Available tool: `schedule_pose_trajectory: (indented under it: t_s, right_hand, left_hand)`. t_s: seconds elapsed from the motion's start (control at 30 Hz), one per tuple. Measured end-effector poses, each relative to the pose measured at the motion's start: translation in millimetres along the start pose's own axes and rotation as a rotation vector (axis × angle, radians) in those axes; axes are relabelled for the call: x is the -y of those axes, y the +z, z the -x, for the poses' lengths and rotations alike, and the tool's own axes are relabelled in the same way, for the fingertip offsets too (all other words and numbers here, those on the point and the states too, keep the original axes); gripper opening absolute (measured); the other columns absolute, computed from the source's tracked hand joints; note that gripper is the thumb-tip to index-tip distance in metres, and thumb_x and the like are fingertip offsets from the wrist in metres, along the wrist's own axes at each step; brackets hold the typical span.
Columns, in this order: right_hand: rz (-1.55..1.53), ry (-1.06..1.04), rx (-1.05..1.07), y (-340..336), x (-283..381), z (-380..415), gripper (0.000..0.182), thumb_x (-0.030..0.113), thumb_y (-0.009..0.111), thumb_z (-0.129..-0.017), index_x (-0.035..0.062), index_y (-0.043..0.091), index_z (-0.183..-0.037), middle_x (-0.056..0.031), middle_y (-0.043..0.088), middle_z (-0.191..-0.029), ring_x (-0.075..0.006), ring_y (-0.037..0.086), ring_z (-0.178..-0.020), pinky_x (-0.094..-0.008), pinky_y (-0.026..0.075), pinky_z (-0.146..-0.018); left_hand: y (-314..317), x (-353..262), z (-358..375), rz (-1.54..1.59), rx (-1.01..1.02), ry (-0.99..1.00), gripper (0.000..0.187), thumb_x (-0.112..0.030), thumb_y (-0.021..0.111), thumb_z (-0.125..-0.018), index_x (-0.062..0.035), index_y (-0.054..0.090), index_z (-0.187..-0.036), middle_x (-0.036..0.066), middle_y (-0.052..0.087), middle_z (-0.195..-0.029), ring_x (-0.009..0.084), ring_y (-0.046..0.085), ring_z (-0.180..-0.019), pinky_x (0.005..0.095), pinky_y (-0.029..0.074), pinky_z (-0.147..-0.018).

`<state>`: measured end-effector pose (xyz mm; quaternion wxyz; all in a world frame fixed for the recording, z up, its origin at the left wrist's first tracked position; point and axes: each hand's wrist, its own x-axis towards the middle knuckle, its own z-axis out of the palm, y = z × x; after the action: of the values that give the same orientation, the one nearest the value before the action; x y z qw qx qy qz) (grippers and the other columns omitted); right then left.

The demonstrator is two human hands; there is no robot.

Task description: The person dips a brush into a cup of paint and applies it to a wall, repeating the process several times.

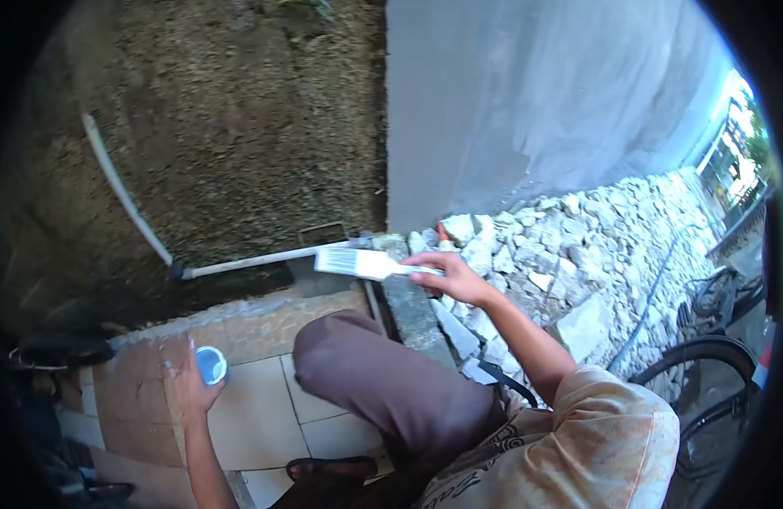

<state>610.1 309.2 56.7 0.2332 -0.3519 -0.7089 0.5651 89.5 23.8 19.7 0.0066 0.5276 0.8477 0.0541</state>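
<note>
My right hand (452, 278) is closed around the handle of a wide, flat paintbrush (370, 264). Its white bristle end points left, in front of the lower edge of the rough wall. Lower on the left, my left hand (193, 383) grips a small round cup (211, 365) from its left side. Something pale blue-grey shows inside the cup. Brush and cup are well apart. Between the two hands is my bent knee (340, 348) in brown trousers.
A rough, brown wall (238, 127) meets a smooth grey wall (493, 110). White pipe (264, 258) runs along the rough wall's base. Broken rubble (569, 263) is heaped on the right, near a bicycle wheel (705, 352). Tiles (260, 407) cover the floor below me.
</note>
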Motion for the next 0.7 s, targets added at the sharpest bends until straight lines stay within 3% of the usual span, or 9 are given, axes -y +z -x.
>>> schedule_pose_trajectory:
  t_s: [0.07,0.1,0.17,0.3,0.37,0.53,0.6,0.67,0.7]
  right_hand:
    - [0.082,0.007,-0.138,-39,-30,43,0.043,0.035,0.074,-0.101,0.0069,0.073,-0.133,0.0011,0.068,-0.084,-0.0062,0.055,-0.068,-0.0254,0.045,-0.061]
    - [0.049,0.142,-0.188,-60,-40,61,0.042,0.034,0.074,-0.101,0.0072,0.072,-0.134,0.0018,0.066,-0.082,-0.0061,0.054,-0.066,-0.0256,0.045,-0.061]
    - [0.014,0.177,-0.285,-97,-65,86,0.048,0.032,0.073,-0.102,0.0094,0.066,-0.144,0.0021,0.063,-0.078,-0.0053,0.053,-0.065,-0.0246,0.044,-0.060]
    - [-0.132,0.169,-0.555,-158,-134,94,0.051,0.025,0.067,-0.106,0.0010,0.054,-0.149,-0.0051,0.071,-0.091,-0.0083,0.062,-0.063,-0.0258,0.053,-0.060]
    - [-0.136,0.159,-0.637,-188,-170,85,0.048,0.022,0.065,-0.107,-0.0009,0.051,-0.147,-0.0069,0.072,-0.096,-0.0099,0.065,-0.064,-0.0278,0.055,-0.060]
    - [0.044,0.122,-0.989,-240,-245,44,0.047,0.023,0.062,-0.108,0.0033,0.050,-0.149,-0.0067,0.071,-0.093,-0.0092,0.055,-0.057,-0.0279,0.044,-0.052]
    - [0.010,0.148,-1.068,-250,-259,30,0.046,0.021,0.062,-0.107,0.0023,0.052,-0.148,-0.0086,0.071,-0.093,-0.0132,0.061,-0.066,-0.0319,0.050,-0.061]
    - [0.309,0.007,-1.237,-267,-298,14,0.042,0.018,0.061,-0.107,0.0009,0.055,-0.145,-0.0064,0.068,-0.092,-0.0127,0.061,-0.073,-0.0307,0.051,-0.069]
    - [0.320,-0.001,-1.239,-254,-278,15,0.040,0.016,0.061,-0.106,0.0026,0.057,-0.143,-0.0075,0.068,-0.095,-0.0160,0.062,-0.084,-0.0332,0.051,-0.079]
  left_hand:
    - [9,10,3,0.036,0.029,-0.065,0.127,-0.031,0.095,-0.062,-0.0125,0.026,-0.166,0.016,0.066,-0.139,0.0370,0.065,-0.126,0.0625,0.040,-0.114]
    - [20,22,3,-0.037,0.033,0.002,0.125,-0.031,0.095,-0.062,-0.0113,0.028,-0.165,0.017,0.062,-0.145,0.0380,0.063,-0.128,0.0600,0.043,-0.112]
    - [24,23,5,-0.105,0.113,-0.031,0.121,-0.031,0.095,-0.062,-0.0095,0.032,-0.163,0.017,0.062,-0.145,0.0381,0.063,-0.129,0.0590,0.043,-0.114]
    - [40,38,6,-0.073,0.235,-0.100,0.112,-0.037,0.095,-0.061,-0.0075,0.044,-0.156,0.016,0.063,-0.142,0.0367,0.063,-0.129,0.0602,0.041,-0.116]
    - [58,50,14,-0.115,0.175,-0.040,0.110,-0.040,0.094,-0.061,-0.0074,0.047,-0.154,0.016,0.064,-0.140,0.0357,0.064,-0.127,0.0601,0.040,-0.116]
    - [50,39,34,-0.159,0.217,-0.030,0.107,-0.047,0.093,-0.060,-0.0083,0.051,-0.151,0.015,0.066,-0.136,0.0321,0.067,-0.123,0.0569,0.039,-0.115]
    - [48,37,43,-0.160,0.281,-0.022,0.107,-0.048,0.092,-0.060,-0.0092,0.052,-0.151,0.013,0.067,-0.134,0.0294,0.068,-0.121,0.0543,0.040,-0.112]
    - [52,37,51,-0.202,0.278,-0.017,0.108,-0.048,0.093,-0.059,-0.0099,0.052,-0.151,0.013,0.067,-0.133,0.0284,0.068,-0.120,0.0533,0.041,-0.110]
    - [53,39,53,-0.216,0.294,0.001,0.107,-0.049,0.093,-0.059,-0.0102,0.052,-0.151,0.012,0.067,-0.132,0.0284,0.068,-0.120,0.0535,0.042,-0.110]
